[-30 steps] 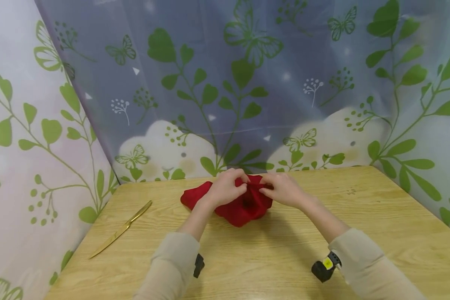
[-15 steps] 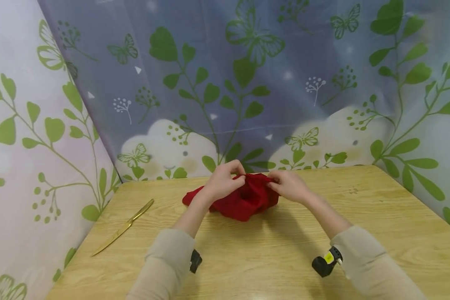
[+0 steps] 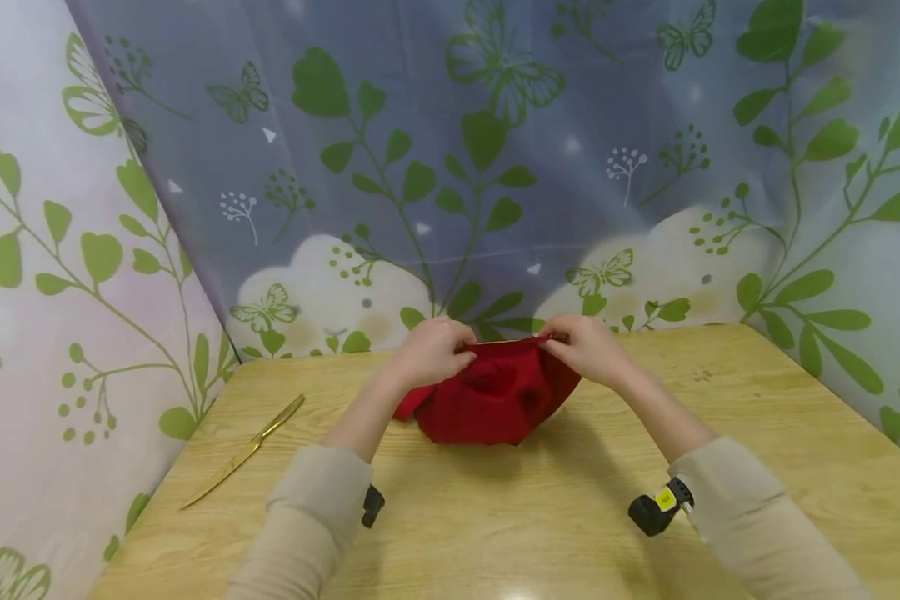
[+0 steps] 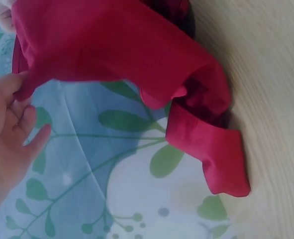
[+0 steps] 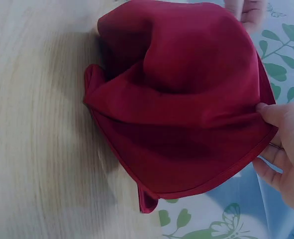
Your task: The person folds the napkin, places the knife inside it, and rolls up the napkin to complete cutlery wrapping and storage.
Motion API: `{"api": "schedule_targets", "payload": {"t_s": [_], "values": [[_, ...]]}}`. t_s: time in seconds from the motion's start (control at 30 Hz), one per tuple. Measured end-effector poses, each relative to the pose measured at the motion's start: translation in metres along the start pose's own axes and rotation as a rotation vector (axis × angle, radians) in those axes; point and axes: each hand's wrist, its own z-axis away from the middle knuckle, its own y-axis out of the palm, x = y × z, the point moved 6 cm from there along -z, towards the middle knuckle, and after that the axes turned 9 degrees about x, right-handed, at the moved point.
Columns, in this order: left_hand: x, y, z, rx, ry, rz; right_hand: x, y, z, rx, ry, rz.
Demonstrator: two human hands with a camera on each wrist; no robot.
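A crumpled red cloth (image 3: 487, 400) with a stitched hem hangs between both hands, its lower folds at the wooden table near the back edge. The left hand (image 3: 437, 352) pinches its upper edge on the left side. Farther right along the same edge, the right hand (image 3: 583, 350) pinches it between thumb and fingers. In the left wrist view the left hand (image 4: 12, 119) grips a corner of the cloth (image 4: 97, 40), and a folded tail droops onto the wood. The right wrist view has the right hand (image 5: 283, 144) holding the hemmed edge of the cloth (image 5: 196, 109).
A gold-coloured knife (image 3: 243, 454) lies slantwise on the left part of the wooden table (image 3: 495, 525). Behind the table hangs a curtain (image 3: 390, 192) printed with green leaves and butterflies. Another patterned sheet (image 3: 67, 275) hangs at the left.
Both hands have drawn apart, the left one leftward and the right one rightward. The cloth's upper edge is now stretched between them and raised slightly. The knife stays where it was.
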Motion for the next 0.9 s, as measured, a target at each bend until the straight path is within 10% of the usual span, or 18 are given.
{"api": "schedule_targets", "payload": {"t_s": [0.37, 0.9], "values": [[0.008, -0.021, 0.009, -0.009, -0.053, 0.01, -0.012, 0.006, 0.006, 0.046, -0.001, 0.107], [0.025, -0.012, 0.028, 0.098, -0.061, 0.044, -0.043, -0.019, 0.021, -0.03, 0.174, 0.08]]}}
